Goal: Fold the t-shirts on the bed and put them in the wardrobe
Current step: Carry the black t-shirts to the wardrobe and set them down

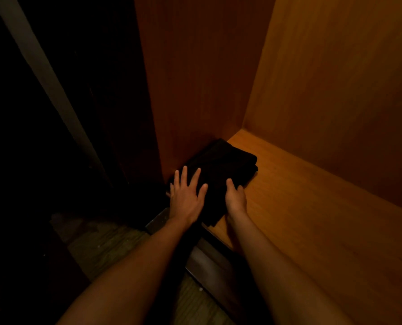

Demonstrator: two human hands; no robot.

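Observation:
A folded black t-shirt (225, 165) lies in the near left corner of the wooden wardrobe floor (312, 207), against the left side wall. My left hand (187, 193) rests flat on its left part with the fingers spread. My right hand (235, 198) is at the shirt's right edge, thumb on top of the cloth and fingers tucked along the side, so it seems to grip that edge. The light is dim, and the shirt's folds are hard to make out.
The wardrobe's left side wall (195, 78) and back wall (336, 78) close in the corner. A metal track (207, 259) runs along the front edge of the wardrobe floor. Patterned flooring (115, 249) lies below it. A pale strip (43, 71) crosses the dark area on the left.

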